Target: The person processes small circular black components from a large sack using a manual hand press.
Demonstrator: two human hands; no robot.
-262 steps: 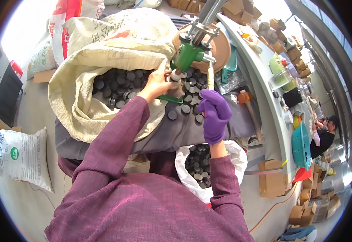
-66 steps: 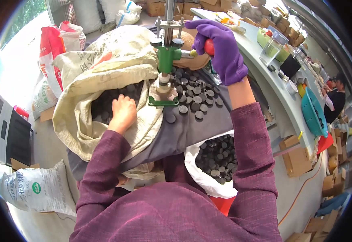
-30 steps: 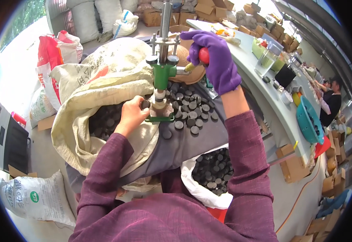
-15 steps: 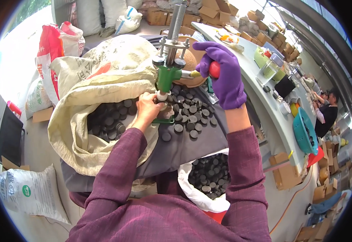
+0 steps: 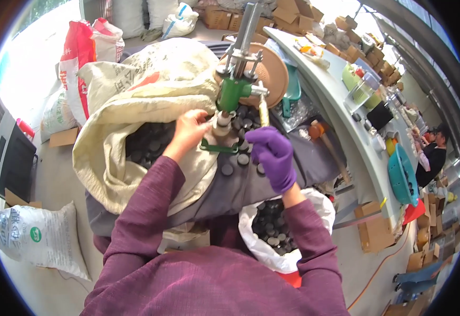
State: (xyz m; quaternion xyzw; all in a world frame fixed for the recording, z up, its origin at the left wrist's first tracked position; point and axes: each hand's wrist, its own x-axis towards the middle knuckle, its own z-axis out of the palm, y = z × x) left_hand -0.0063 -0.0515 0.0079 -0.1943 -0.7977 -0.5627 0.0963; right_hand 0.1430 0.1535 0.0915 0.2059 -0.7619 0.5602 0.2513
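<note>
A green hand press [image 5: 231, 97] with a threaded steel column stands on the cloth-covered table in front of me. My right hand [image 5: 273, 158], in a purple glove, is closed round the lower end of its lever [image 5: 263, 111]; the lever's red knob is hidden in my fist. My bare left hand [image 5: 187, 132] is just left of the press's white die [image 5: 222, 124], thumb and forefinger slightly apart, with nothing visible between them. Black discs [image 5: 243, 158] lie around the press base. More black round pieces [image 5: 145, 143] fill a cream woven sack [image 5: 100, 174] beside my left hand.
Below my right forearm, a white-lined bucket [image 5: 248, 231] holds more black discs. Behind the press are a brown round tray [image 5: 277, 73] and a teal dustpan [image 5: 292, 87]. A hammer [image 5: 322, 134] lies to the right. A long table [image 5: 346, 113] bears a teal basket [image 5: 401, 174]; people work beyond it.
My right hand has come down and nearer with the lever, which now points towards me. My left fingers have drawn back left from the die. The view has shifted slightly.
</note>
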